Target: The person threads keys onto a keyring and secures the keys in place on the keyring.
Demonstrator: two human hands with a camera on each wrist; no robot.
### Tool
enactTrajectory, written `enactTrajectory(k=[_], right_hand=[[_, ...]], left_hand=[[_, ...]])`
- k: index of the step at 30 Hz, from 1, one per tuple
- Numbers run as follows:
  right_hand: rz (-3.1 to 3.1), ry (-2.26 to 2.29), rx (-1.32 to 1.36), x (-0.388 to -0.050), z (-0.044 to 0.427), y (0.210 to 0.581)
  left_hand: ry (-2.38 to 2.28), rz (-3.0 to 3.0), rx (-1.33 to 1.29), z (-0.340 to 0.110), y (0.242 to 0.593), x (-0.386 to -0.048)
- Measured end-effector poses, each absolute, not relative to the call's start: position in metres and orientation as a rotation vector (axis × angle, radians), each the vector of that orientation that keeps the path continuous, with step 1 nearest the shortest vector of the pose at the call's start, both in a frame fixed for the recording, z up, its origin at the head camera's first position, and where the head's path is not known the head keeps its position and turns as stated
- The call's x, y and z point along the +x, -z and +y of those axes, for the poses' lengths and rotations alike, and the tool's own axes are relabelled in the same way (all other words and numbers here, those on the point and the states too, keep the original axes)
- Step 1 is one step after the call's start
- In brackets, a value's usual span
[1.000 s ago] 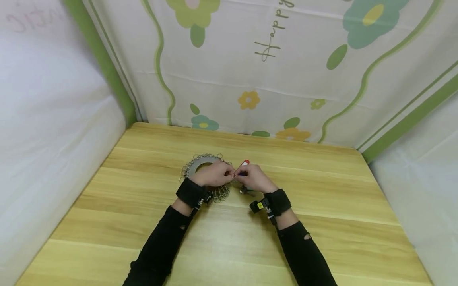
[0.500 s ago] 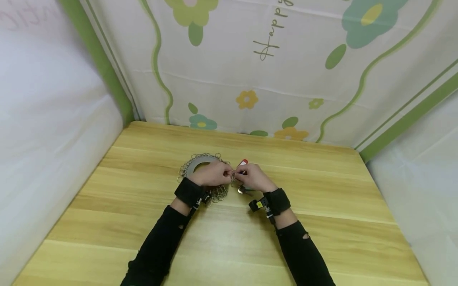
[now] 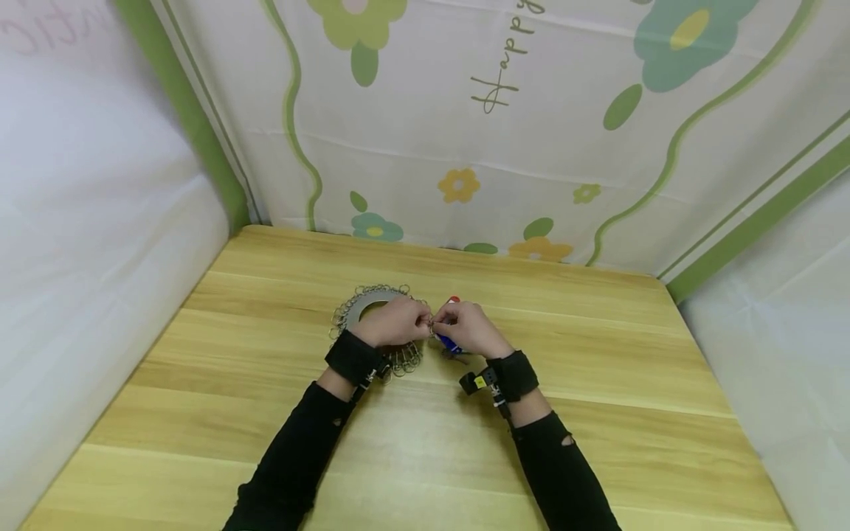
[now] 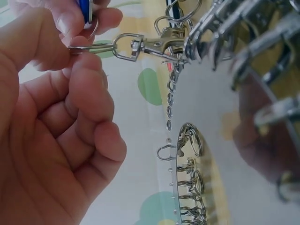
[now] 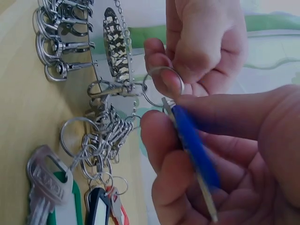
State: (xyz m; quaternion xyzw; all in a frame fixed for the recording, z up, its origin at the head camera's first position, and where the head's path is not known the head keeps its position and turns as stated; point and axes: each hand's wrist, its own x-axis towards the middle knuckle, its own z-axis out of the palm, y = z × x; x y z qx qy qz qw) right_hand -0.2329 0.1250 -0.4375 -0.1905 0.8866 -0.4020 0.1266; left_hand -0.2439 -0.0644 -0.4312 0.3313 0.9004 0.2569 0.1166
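A flat grey metal ring (image 3: pixel 356 308) edged with snap hooks and split rings lies under my left hand (image 3: pixel 396 322). Thumb and forefinger of that hand pinch a split key ring (image 4: pixel 93 47), which hangs from a swivel snap hook (image 4: pixel 161 45). My right hand (image 3: pixel 474 329) pinches a blue key tag (image 5: pixel 194 145) together with a silver key (image 5: pixel 208 201). Their upper end meets the split ring between the two hands. Whether the tag's small ring is threaded on it, I cannot tell.
Close by hang a silver key (image 5: pixel 44 176) with a green tag (image 5: pixel 77 206), a black tag (image 5: pixel 97 206) and a red tag (image 5: pixel 124 216). Beneath everything is a wood-grain table (image 3: pixel 425 450); a white flower-print cloth (image 3: pixel 398 118) stands behind it.
The blue tag now shows below the right fingers, where it was mostly hidden before. Less of the red and white tag behind the right hand is visible. The left hand has hardly moved.
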Motion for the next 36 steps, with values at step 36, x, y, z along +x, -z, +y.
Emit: enactTrajectory(k=[36], right_hand=[[2.688,1.194,-0.499,-0.226,0.113,0.436]], left_hand=[[-0.761,2.635,0.907,-0.059,0.434,-0.244]])
